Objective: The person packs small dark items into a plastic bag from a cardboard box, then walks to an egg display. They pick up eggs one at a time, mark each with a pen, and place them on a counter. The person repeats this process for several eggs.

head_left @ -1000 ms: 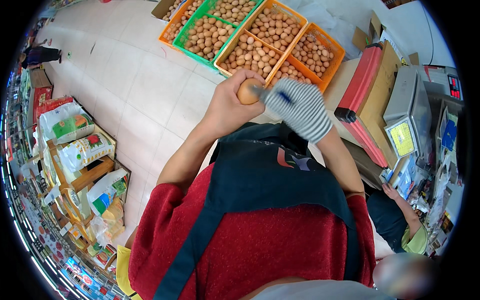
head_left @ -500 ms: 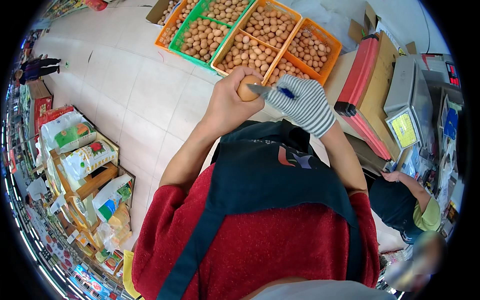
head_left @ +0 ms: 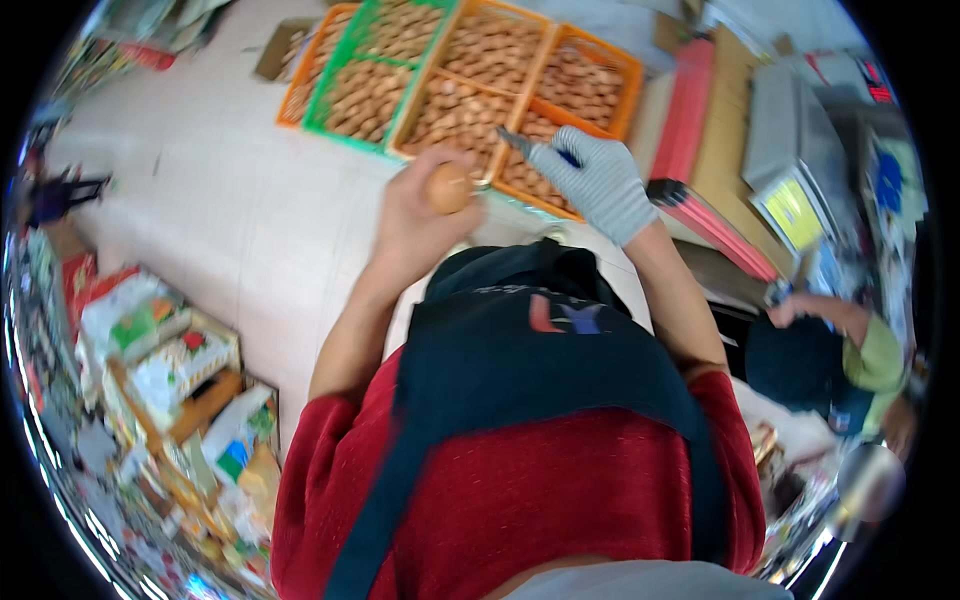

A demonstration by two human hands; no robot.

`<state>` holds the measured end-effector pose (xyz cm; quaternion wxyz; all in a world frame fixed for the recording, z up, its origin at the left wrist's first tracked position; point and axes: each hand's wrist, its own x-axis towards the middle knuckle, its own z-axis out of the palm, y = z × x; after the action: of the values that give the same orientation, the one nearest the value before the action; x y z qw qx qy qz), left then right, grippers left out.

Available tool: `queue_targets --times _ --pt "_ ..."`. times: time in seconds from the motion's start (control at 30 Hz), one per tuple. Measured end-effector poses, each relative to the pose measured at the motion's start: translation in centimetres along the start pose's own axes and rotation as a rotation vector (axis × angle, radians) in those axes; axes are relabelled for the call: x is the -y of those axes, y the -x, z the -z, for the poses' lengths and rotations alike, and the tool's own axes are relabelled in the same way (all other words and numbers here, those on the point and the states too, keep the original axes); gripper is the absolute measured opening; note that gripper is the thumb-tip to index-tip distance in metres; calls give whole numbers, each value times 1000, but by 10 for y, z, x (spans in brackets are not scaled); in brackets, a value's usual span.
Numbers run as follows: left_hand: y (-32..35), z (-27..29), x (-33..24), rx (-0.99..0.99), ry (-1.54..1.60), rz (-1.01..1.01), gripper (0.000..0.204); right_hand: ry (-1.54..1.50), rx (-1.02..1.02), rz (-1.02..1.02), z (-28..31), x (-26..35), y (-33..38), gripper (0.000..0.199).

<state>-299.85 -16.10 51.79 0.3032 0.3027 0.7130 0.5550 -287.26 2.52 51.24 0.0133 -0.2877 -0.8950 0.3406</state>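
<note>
A brown egg (head_left: 449, 189) sits in my left hand (head_left: 408, 215), which is bare, with its fingers closed around the shell. My right hand (head_left: 600, 185) wears a grey-and-white striped glove. It grips a small knife (head_left: 516, 142) whose short blade points up and to the left, with something dark blue showing at the grip. Blade and egg are apart. Beyond both hands lie plastic crates filled with brown eggs: a green one (head_left: 325, 105), a light orange one (head_left: 520, 97) and a deeper orange one (head_left: 628, 100). Motion blur hides fine detail on the egg.
Red and tan boxes (head_left: 690, 130) and a grey machine (head_left: 785, 140) stand to the right. A co-worker's arm (head_left: 835, 312) reaches in there. Bagged goods (head_left: 165, 365) fill a wooden rack on the left. Pale tiled floor (head_left: 270, 220) lies between, with another person (head_left: 65, 195) far left.
My hands have moved apart. The knife blade has come away from the egg, and the left hand has drawn the egg lower and leftward. The whole view has shifted and blurred.
</note>
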Motion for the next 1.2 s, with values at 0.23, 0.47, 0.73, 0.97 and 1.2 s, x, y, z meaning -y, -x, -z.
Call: queue_targets --times 0.23,0.47,0.73,0.97,1.2 --pt "3 4 21 -104 -3 105 36 496 154 -695 90 -222 29 70" --pt "5 -16 27 -11 43 116 39 610 128 -918 111 -348 39 74" --pt "-7 -33 6 137 291 203 44 5 -99 -732 63 -305 37 76" --pt "-11 -51 0 251 342 111 44 -413 55 -3 38 -56 56 45" --pt "-8 -60 9 363 392 -33 45 -96 5 253 28 6 73 38"
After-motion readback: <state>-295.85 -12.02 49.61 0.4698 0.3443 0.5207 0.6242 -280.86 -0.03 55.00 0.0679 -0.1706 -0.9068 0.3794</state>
